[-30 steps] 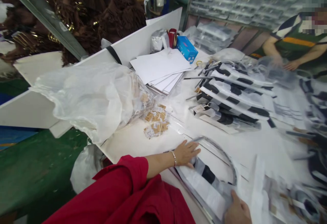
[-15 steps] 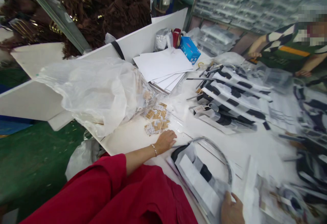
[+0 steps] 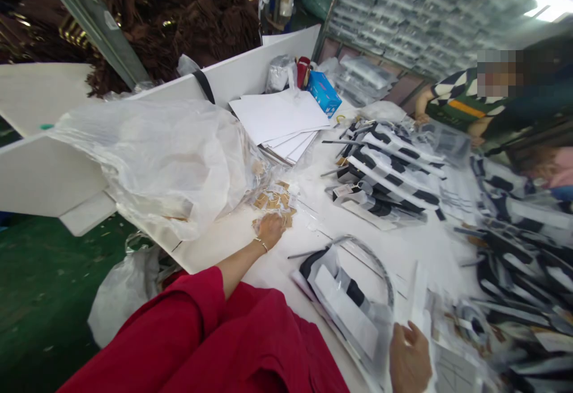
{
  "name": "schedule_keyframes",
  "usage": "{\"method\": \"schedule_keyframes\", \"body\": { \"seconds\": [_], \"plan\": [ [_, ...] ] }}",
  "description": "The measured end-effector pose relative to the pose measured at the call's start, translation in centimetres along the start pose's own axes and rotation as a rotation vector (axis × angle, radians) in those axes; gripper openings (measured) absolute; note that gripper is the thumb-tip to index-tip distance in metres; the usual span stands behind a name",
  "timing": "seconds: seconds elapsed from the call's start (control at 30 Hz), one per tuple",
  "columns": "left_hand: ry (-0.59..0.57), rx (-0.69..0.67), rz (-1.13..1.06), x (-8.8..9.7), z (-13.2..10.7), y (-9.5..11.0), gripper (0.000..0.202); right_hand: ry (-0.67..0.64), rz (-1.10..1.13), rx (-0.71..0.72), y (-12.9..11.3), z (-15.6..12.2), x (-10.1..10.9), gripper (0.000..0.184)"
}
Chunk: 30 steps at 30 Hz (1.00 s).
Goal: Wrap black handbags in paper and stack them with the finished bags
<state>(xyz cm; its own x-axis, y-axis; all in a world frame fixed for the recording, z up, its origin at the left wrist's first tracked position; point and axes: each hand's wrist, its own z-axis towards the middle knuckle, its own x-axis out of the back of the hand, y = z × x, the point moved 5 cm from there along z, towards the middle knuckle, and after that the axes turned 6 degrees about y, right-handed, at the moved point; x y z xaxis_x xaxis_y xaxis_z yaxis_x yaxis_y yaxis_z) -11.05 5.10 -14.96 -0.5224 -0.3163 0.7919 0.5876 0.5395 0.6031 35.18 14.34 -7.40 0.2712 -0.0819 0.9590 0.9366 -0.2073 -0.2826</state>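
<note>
My left hand (image 3: 271, 232) reaches down onto a pile of brown paper hang tags (image 3: 274, 197) with white strings; its fingers point down and their tips are lost among the tags. Near the front edge of the table lies a black, white and grey handbag (image 3: 351, 297) with a looped handle (image 3: 380, 261), partly under clear plastic and white sheet. Beside its lower right end is my right hand (image 3: 409, 354), loosely curved, thumb and forefinger apart, with no object visible between them.
A large translucent plastic bag (image 3: 156, 154) covers the left side. White sheets (image 3: 282, 115) and a blue box (image 3: 324, 93) stand behind. Checkered bags (image 3: 389, 172) are piled at the right, with more bags (image 3: 514, 249) beyond. A co-worker (image 3: 465, 100) stands across the table.
My left hand has moved away from the handbag, left and up onto the hang tags. My right hand stays by the handbag's lower end. The view has shifted slightly.
</note>
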Motion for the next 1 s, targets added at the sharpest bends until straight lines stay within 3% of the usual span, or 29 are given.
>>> {"method": "schedule_keyframes", "body": {
  "seconds": [0.13,0.23,0.37,0.47,0.57,0.67,0.73,0.9,1.0],
  "plan": [
    [-0.067,0.075,-0.109,1.2,0.1,-1.2,0.023,0.131,0.202,0.164,-4.6,-2.0,1.5,0.054],
    [-0.208,0.11,-0.354,2.8,-0.2,-1.2,0.034,0.088,0.398,0.261,-9.5,-3.9,1.8,0.051],
    [-0.57,0.168,-0.934,5.0,-1.9,1.9,0.039,-0.167,0.632,0.416,-17.5,-7.0,1.3,0.039],
    [-0.767,0.14,-0.979,6.6,-3.3,5.0,0.04,-0.4,0.772,0.57,-23.1,-9.5,0.5,0.031],
    [-0.898,0.051,-0.948,7.7,-4.3,7.7,0.038,-0.646,0.825,0.609,-26.5,-11.4,-0.9,0.035],
    [-0.929,0.033,-0.97,7.9,-4.5,9.3,0.039,-0.836,0.826,0.529,-27.4,-12.7,-2.5,0.02],
    [-0.896,0.071,-1.002,7.7,-4.4,9.5,0.04,-0.908,0.86,0.394,-27.0,-13.1,-3.3,0.019],
    [-0.618,0.154,-1.17,7.1,-3.8,8.4,0.047,-1.002,1.012,-0.032,-24.5,-13.3,-4.7,0.038],
    [-0.732,0.139,-1.161,5.9,-5.0,8.2,0.052,-0.993,1.087,-0.18,-23.3,-12.8,-5.0,0.043]
  ]
}}
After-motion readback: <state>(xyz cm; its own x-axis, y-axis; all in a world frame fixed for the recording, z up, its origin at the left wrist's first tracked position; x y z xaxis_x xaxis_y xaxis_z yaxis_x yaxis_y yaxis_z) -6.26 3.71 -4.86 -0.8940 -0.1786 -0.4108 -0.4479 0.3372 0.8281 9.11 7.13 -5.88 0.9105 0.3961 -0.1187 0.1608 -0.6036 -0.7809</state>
